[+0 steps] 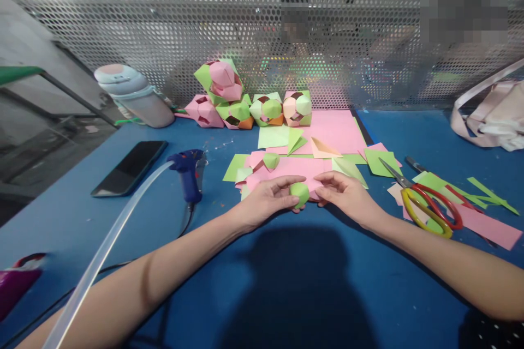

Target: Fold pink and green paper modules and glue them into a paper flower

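My left hand point(266, 202) is closed around a green folded paper piece point(299, 194), with thumb and fingers on its edges. From the other side my right hand point(347, 193) pinches a pink paper piece point(313, 188) that touches the green one. Whether the two are joined is hidden by my fingers. Just behind the hands lie pink paper sheets point(303, 166), with a small green and pink folded piece point(270, 161) on them. A blue glue gun point(190, 177) with a long clear glue stick point(110, 245) stands left of my hands.
Several folded paper balls point(266, 109) are lined up along the perforated metal panel point(172, 32). Scissors point(426, 207) lie among paper scraps at right. A phone point(131, 166), a bottle point(135, 95) and a purple object point(18, 286) are at left, a pale bag point(497, 112) far right.
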{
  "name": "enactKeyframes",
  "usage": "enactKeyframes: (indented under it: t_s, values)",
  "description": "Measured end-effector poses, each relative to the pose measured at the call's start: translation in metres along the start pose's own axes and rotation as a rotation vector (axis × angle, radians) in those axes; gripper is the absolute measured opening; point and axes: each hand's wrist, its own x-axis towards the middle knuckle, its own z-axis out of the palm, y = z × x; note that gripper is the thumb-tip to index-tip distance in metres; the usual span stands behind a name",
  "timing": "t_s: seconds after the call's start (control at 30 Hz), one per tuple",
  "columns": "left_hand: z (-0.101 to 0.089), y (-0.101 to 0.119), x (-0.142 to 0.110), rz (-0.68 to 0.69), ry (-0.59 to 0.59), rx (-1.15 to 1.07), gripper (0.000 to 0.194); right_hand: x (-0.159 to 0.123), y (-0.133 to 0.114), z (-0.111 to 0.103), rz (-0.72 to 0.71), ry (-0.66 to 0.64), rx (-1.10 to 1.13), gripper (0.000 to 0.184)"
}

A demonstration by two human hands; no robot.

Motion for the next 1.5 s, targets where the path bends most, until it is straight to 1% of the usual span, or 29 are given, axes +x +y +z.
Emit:
enactKeyframes:
  t_s: [0.07, 0.13, 0.2, 0.3, 0.43, 0.6, 0.7, 0.83, 1.0, 1.1, 1.2, 1.33, 1.4, 1.43, 1.5]
  values:
    - [0.000, -0.001, 0.001, 0.039, 0.011, 0.013, 0.053, 0.000, -0.002, 0.000, -0.009, -0.011, -0.004, 0.029]
    - [0.000, -0.002, 0.001, 0.090, 0.051, 0.017, 0.055, -0.001, -0.005, 0.001, -0.018, -0.024, -0.030, 0.028]
    - [0.002, -0.002, 0.002, 0.136, 0.137, 0.031, 0.051, -0.003, -0.007, 0.001, -0.028, -0.029, -0.091, 0.029]
    - [0.006, 0.000, 0.001, 0.174, 0.272, 0.104, 0.040, -0.006, -0.006, 0.001, -0.068, -0.008, -0.216, 0.029]
    - [0.014, 0.001, -0.001, 0.161, 0.338, 0.164, 0.031, -0.009, -0.004, 0.001, -0.124, 0.003, -0.379, 0.027]
    - [0.020, -0.006, -0.002, 0.123, 0.423, 0.209, 0.031, -0.010, -0.006, 0.001, -0.183, 0.008, -0.581, 0.027]
    - [0.023, -0.013, -0.003, 0.158, 0.404, 0.283, 0.038, -0.010, -0.007, 0.000, -0.199, -0.003, -0.680, 0.029]
    - [0.024, -0.022, -0.005, 0.225, 0.397, 0.498, 0.040, -0.011, -0.006, 0.001, -0.242, -0.023, -0.758, 0.029]
    - [0.027, -0.021, -0.007, 0.260, 0.384, 0.598, 0.043, -0.013, -0.004, 0.003, -0.277, -0.013, -0.777, 0.029]
    - [0.028, -0.014, -0.010, 0.282, 0.352, 0.620, 0.046, -0.011, -0.007, 0.003, -0.269, 0.012, -0.740, 0.030]
    - [0.027, -0.007, -0.011, 0.337, 0.336, 0.669, 0.049, -0.003, -0.012, 0.004, -0.270, 0.036, -0.740, 0.031]
    - [0.020, 0.003, -0.010, 0.394, 0.390, 0.772, 0.054, 0.015, -0.010, 0.003, -0.305, 0.071, -0.764, 0.033]
    - [0.016, 0.013, -0.011, 0.412, 0.404, 0.836, 0.050, 0.022, -0.005, 0.000, -0.313, 0.085, -0.765, 0.033]
    - [0.013, 0.020, -0.012, 0.432, 0.396, 0.882, 0.045, 0.024, -0.002, -0.002, -0.320, 0.093, -0.764, 0.032]
    - [0.005, 0.037, -0.014, 0.456, 0.322, 0.996, 0.031, 0.026, 0.003, -0.004, -0.338, 0.103, -0.761, 0.031]
